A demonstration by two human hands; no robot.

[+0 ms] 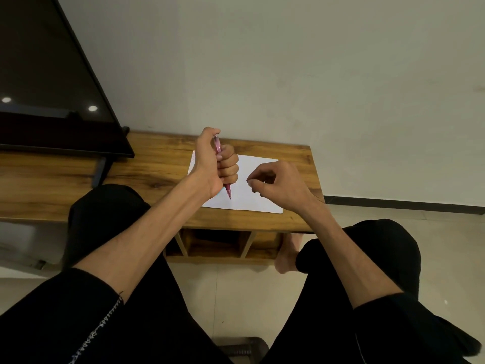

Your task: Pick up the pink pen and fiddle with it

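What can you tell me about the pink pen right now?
The pink pen looks like translucent plastic, with a silvery clip end at the top and a darker pointed tip at the bottom. The left hand grips it in a fist, nearly upright, tip down over the white paper; whether the tip touches the paper is unclear.

My left hand (pixel 215 164) grips a pink pen (pixel 223 169) in its fist above the paper (pixel 252 198); my right hand (pixel 275 185) hovers over the paper, fingers curled, seemingly holding nothing

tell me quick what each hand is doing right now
Left hand: fist closed round a pink pen, tip down over the white paper.
Right hand: fingers loosely curled above the paper, holding nothing visible.
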